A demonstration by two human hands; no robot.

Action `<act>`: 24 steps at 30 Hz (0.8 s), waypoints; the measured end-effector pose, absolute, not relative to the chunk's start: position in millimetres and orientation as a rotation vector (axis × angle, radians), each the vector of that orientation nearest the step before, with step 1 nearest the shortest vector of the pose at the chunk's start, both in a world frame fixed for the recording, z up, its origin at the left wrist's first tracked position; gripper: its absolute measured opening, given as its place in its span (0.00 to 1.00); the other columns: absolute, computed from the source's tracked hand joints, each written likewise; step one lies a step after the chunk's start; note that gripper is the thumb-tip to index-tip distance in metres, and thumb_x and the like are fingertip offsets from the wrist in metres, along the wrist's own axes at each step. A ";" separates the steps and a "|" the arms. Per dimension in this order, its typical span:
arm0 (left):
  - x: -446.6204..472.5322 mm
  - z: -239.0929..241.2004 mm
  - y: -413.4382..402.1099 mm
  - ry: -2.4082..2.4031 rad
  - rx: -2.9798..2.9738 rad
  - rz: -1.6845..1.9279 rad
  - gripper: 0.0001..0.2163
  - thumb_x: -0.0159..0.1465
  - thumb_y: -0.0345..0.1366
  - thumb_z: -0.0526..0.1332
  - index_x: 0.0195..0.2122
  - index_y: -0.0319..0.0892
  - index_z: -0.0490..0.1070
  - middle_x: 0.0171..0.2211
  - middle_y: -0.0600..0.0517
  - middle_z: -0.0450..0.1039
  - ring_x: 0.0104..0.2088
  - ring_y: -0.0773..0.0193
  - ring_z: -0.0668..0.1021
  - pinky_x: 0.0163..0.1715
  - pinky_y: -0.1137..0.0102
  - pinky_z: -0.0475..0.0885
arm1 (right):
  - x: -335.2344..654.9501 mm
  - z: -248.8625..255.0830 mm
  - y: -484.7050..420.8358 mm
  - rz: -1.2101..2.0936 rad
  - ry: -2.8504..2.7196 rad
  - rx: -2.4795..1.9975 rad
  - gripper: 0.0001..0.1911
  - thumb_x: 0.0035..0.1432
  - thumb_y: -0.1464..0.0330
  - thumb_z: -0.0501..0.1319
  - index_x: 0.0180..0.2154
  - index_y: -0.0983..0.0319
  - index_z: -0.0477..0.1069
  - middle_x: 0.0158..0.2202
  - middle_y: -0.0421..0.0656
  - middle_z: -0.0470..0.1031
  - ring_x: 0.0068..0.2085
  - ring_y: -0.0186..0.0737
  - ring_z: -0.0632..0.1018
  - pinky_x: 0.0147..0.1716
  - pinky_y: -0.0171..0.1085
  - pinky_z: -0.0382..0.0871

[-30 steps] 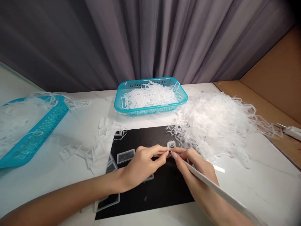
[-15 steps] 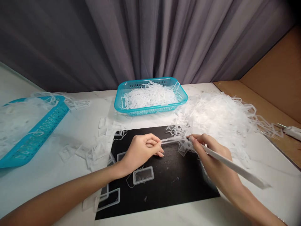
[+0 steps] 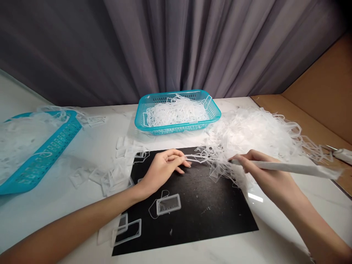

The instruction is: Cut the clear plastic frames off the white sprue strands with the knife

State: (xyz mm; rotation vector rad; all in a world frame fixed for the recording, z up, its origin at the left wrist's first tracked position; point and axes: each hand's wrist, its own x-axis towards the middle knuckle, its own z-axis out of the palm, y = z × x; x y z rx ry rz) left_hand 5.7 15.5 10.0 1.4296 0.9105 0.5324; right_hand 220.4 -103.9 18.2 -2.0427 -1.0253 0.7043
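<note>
My left hand (image 3: 167, 170) is closed in a pinch on the end of a thin translucent plastic frame (image 3: 196, 158), held over the black mat (image 3: 209, 216). The frame stretches right toward a heap of similar pieces (image 3: 247, 132). My right hand (image 3: 261, 167) is closed around a long, slim white tool (image 3: 297, 168) with a dark front end, at the near edge of the heap. Its tip is too small to make out. Below my left hand, a rectangular clear frame (image 3: 168, 204) lies on the mat with a thin loop beside it.
A blue basket (image 3: 176, 128) full of thin white frames stands at the back. Another blue basket (image 3: 46, 157) with translucent pieces is at left. Loose clear frames (image 3: 115, 176) lie between it and the mat. A white-handled tool (image 3: 342, 154) lies at far right.
My right hand has moved right and slightly up, and the white tool has swung to lie flatter. My left hand has shifted slightly left and up, still pinching the thin frame.
</note>
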 end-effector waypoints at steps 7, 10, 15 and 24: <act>10.7 9.1 14.5 0.584 1.006 0.544 0.07 0.64 0.33 0.55 0.32 0.38 0.71 0.34 0.50 0.72 0.41 0.62 0.74 0.43 0.70 0.67 | 190.4 10.2 -103.2 1.097 -1.108 -1.850 0.17 0.56 0.54 0.57 0.23 0.58 0.68 0.25 0.40 0.72 0.29 0.40 0.70 0.28 0.37 0.58; 9.8 7.5 13.8 0.537 0.939 0.520 0.07 0.65 0.32 0.54 0.31 0.37 0.70 0.27 0.52 0.69 0.35 0.64 0.75 0.42 0.69 0.67 | 185.7 12.1 -102.3 1.220 -0.902 -1.705 0.16 0.55 0.56 0.59 0.22 0.59 0.68 0.31 0.41 0.75 0.36 0.42 0.74 0.39 0.40 0.62; 6.0 6.6 11.1 0.585 0.902 0.486 0.04 0.66 0.32 0.54 0.35 0.40 0.67 0.17 0.59 0.62 0.19 0.74 0.69 0.38 0.71 0.69 | 188.8 7.5 -98.1 1.497 -0.442 -1.121 0.09 0.53 0.63 0.64 0.26 0.61 0.72 0.41 0.44 0.77 0.42 0.44 0.78 0.44 0.40 0.68; 7.1 6.1 4.7 0.533 0.877 0.409 0.06 0.66 0.30 0.53 0.33 0.38 0.68 0.10 0.64 0.55 0.10 0.79 0.56 0.28 0.73 0.71 | 188.3 -3.9 -96.5 1.486 -0.298 -1.011 0.06 0.57 0.67 0.61 0.35 0.63 0.74 0.42 0.46 0.78 0.42 0.44 0.79 0.43 0.36 0.70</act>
